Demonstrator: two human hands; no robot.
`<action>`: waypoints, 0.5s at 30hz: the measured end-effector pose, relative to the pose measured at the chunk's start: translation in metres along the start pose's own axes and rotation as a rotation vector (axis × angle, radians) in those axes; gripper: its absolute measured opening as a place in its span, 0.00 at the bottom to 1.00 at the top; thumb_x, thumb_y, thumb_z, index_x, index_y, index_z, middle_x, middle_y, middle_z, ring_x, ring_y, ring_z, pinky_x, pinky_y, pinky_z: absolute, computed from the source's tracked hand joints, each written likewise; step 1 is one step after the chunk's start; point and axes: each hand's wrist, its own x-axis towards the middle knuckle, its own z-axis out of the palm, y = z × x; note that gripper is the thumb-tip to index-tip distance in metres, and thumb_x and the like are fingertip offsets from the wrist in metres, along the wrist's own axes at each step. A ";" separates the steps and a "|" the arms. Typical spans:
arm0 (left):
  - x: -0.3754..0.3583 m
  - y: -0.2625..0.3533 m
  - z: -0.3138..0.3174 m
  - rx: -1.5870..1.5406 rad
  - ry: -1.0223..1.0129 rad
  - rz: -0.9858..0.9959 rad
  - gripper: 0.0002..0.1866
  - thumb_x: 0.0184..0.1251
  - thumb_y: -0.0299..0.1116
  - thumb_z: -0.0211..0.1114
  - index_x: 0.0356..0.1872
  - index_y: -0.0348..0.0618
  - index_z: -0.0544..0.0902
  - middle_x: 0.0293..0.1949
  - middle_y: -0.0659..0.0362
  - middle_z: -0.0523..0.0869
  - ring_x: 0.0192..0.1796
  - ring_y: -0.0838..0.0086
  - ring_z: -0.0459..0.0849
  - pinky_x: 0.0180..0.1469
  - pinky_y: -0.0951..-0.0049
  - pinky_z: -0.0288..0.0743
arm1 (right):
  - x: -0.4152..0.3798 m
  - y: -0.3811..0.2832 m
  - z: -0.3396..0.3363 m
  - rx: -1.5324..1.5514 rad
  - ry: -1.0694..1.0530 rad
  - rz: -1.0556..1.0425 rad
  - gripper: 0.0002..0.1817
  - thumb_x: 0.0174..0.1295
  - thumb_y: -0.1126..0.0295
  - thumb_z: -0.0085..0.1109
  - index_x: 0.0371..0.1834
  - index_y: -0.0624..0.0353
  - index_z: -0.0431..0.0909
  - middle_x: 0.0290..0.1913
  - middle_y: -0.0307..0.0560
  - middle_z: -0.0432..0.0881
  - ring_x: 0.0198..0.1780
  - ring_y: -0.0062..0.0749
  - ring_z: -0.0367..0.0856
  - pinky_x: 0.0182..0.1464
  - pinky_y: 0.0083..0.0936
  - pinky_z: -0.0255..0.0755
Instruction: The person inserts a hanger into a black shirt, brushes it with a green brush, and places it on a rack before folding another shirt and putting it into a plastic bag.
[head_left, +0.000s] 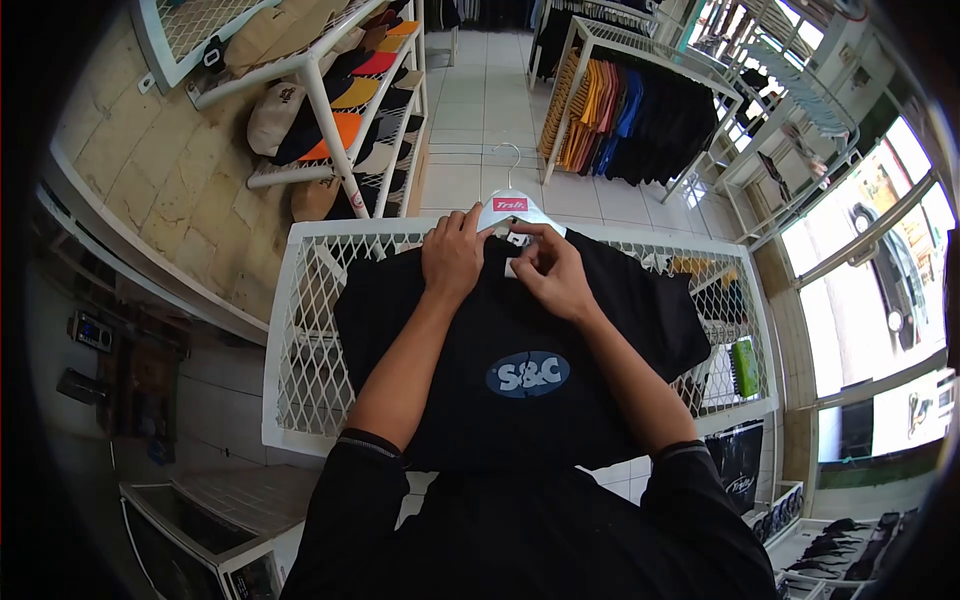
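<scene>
A black T-shirt (470, 330) with an oval blue "S&C" print lies spread on a white mesh-topped table. At its neck sits a white clothes hanger (540, 214) with a red label, its metal hook pointing away from me. My left hand (453, 255) is closed at the left side of the collar, fingertips against the hanger's shoulder. With finger and thumb pinched, my right hand (553, 275) holds the collar's right side. Close to that thumb is a small white tag (511, 268). The fingers partly hide the neckline.
The mesh table (310, 375) has a raised white frame. A green item (744, 368) is at its right end. A cap rack (345, 150) stands at the back left. Beyond, coloured shirts (600, 105) hang on a white rack. Windows line the right side.
</scene>
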 end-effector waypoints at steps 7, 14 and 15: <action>0.001 -0.001 0.001 -0.011 -0.017 0.004 0.22 0.72 0.38 0.69 0.63 0.43 0.83 0.44 0.54 0.86 0.48 0.57 0.87 0.48 0.57 0.80 | 0.005 -0.007 0.001 -0.856 0.135 0.106 0.20 0.62 0.50 0.69 0.40 0.57 0.89 0.31 0.48 0.88 0.36 0.47 0.90 0.34 0.40 0.82; 0.000 -0.004 0.005 0.014 -0.031 0.003 0.22 0.73 0.40 0.68 0.64 0.43 0.82 0.44 0.55 0.86 0.48 0.60 0.86 0.47 0.58 0.80 | 0.005 0.021 0.019 -0.957 0.248 -0.038 0.14 0.63 0.57 0.69 0.41 0.56 0.89 0.40 0.52 0.88 0.36 0.49 0.90 0.35 0.42 0.83; 0.001 -0.004 0.004 0.015 -0.033 0.004 0.22 0.73 0.40 0.68 0.64 0.43 0.82 0.44 0.55 0.86 0.48 0.60 0.86 0.47 0.58 0.80 | 0.005 0.020 0.020 -0.956 0.245 -0.036 0.14 0.63 0.57 0.69 0.41 0.56 0.89 0.40 0.52 0.88 0.36 0.49 0.90 0.35 0.42 0.83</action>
